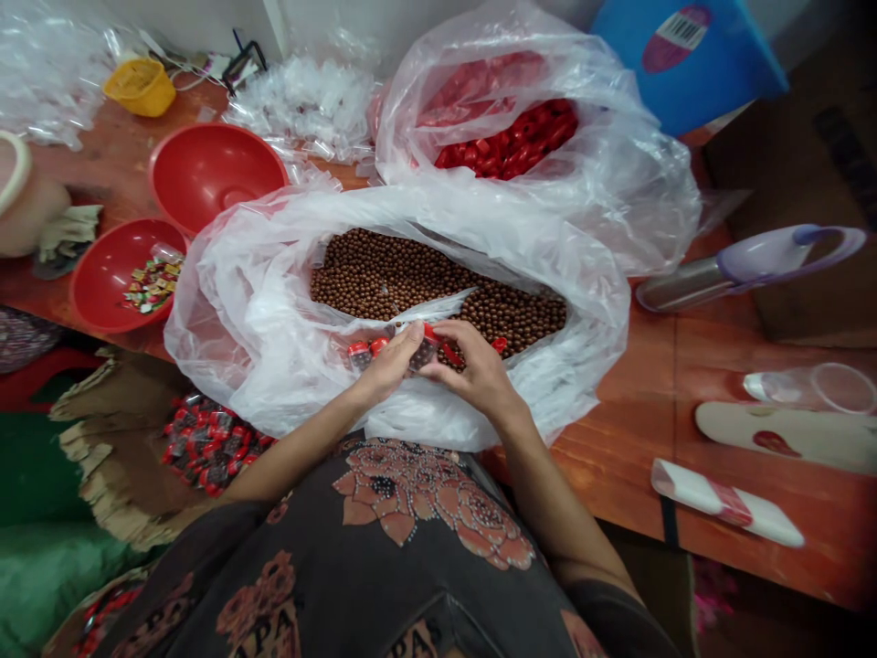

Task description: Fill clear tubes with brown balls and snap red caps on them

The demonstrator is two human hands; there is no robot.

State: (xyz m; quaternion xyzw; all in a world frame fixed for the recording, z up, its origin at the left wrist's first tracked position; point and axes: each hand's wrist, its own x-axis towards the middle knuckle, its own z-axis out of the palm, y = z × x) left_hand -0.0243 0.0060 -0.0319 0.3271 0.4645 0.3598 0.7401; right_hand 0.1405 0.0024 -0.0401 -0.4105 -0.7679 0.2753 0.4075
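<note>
My left hand [389, 367] grips a small clear jar [423, 355] with dark brown contents and a red top. My right hand [476, 373] closes on the same jar from the right, its fingers at the red top. A red piece shows under the right fingers, partly hidden. Both hands are above the near edge of a large clear plastic bag [239, 302] full of small round brown balls [384, 274]. Beside my left hand, a few red-capped jars [360, 354] lie on the bag's near fold. A loose red cap [500, 344] rests on the balls right of my right hand.
Behind stands another plastic bag with red caps [511, 146]. Clear empty tubes [308, 105] are heaped at the back. Two red bowls [216, 169] sit left, one holding small wrapped pieces [152, 281]. Below left, a cardboard box [116, 457] holds many red-capped jars [212, 443]. A tumbler [692, 279] lies right.
</note>
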